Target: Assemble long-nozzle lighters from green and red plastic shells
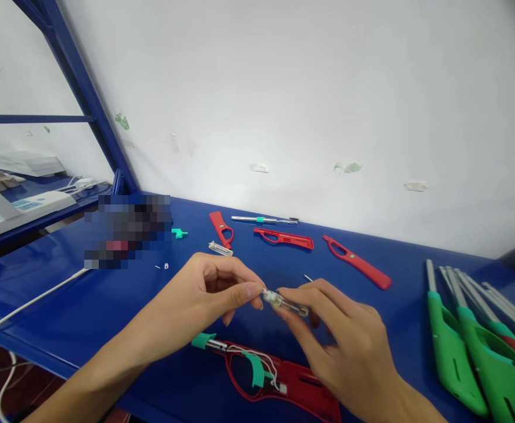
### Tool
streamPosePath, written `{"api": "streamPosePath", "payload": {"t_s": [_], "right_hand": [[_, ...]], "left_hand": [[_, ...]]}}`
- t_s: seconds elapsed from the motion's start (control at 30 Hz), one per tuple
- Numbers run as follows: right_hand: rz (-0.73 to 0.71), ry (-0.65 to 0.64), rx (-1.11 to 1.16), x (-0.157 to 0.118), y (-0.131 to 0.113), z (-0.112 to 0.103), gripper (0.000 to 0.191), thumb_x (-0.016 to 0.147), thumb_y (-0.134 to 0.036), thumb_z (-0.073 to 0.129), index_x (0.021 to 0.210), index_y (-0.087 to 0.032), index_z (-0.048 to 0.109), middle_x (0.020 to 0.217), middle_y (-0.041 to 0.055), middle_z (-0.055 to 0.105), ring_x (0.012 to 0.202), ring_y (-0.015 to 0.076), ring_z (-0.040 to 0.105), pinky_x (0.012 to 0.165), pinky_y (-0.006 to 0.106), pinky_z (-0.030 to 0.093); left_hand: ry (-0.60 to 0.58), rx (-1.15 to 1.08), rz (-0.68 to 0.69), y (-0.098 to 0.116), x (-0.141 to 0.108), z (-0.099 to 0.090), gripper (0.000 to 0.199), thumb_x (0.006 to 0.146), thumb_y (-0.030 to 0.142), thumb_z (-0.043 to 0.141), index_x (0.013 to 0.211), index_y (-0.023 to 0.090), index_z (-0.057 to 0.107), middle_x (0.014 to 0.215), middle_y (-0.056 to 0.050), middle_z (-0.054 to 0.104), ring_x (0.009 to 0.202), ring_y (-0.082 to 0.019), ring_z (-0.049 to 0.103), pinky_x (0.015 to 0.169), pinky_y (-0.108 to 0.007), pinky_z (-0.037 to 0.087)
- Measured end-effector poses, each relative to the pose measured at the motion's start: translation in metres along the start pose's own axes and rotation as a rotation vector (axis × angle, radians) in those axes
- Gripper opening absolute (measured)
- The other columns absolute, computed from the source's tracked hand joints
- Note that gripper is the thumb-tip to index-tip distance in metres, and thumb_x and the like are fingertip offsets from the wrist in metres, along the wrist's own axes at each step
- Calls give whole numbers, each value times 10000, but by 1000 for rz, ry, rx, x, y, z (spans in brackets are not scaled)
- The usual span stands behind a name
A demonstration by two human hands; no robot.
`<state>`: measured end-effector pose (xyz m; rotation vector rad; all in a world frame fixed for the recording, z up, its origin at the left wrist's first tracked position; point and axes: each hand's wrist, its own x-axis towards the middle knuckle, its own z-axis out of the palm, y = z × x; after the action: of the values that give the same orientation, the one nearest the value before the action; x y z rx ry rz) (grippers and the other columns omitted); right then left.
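Observation:
My right hand grips a small clear lighter fuel tank between thumb and fingers, above the table. My left hand is closed in a pinch at the tank's left, whitish end. Whatever tiny part its fingertips hold is too small to make out. Below my hands lies an open red lighter half-shell, partly hidden by my right hand. Inside it are a teal trigger, white wires and the end of a metal tube. A second clear fuel tank rests farther back.
Red handle shells and a metal tube assembly lie toward the wall. A teal trigger and tiny white pieces are at left, near a blurred-out object with a white cable. Several green lighters are at right.

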<state>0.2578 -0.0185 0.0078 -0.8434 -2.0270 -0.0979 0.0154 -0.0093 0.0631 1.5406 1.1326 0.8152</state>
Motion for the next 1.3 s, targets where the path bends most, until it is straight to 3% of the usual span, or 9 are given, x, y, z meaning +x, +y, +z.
{"api": "streamPosePath", "payload": {"t_s": [0.2,0.53,0.77,1.07,1.3], "right_hand": [[-44,-15,-51,0,1,0,84,1137,-235,659,1098,-219,732,877,10,769,728,170,789,625,293,572],[-58,-74,-81,0,-3,2,184,1170,-238,549,1050,-231,688,858,-5,721,636,149,721,539,290,506],[-47,-98,-54,0,0,3,168,1132,-186,573,1023,-217,697,858,1,682,642,148,679,583,288,508],[-54,-141,-27,-2,-1,3,171,1096,-145,596,989,-208,713,851,2,689,634,146,664,582,286,501],[-49,-139,-24,-2,-3,2,183,1147,-192,542,1085,-219,712,885,2,725,697,157,736,603,286,518]], "left_hand": [[-16,-2,3,3,-2,3,258,912,458,867,875,207,820,806,-2,771,568,-97,565,510,-209,405],[-37,30,-26,-1,-2,10,328,979,493,774,879,188,706,779,24,708,512,-86,586,496,-211,407],[-94,91,-19,-8,-6,12,364,1118,558,587,968,227,607,822,53,657,566,-93,553,546,-232,467],[-141,205,31,-8,-9,14,443,1200,553,428,910,234,530,763,70,546,663,-114,479,643,-240,446],[-97,86,51,-4,-7,15,405,1138,477,610,837,221,521,742,80,399,646,-109,333,542,-227,292]]}}
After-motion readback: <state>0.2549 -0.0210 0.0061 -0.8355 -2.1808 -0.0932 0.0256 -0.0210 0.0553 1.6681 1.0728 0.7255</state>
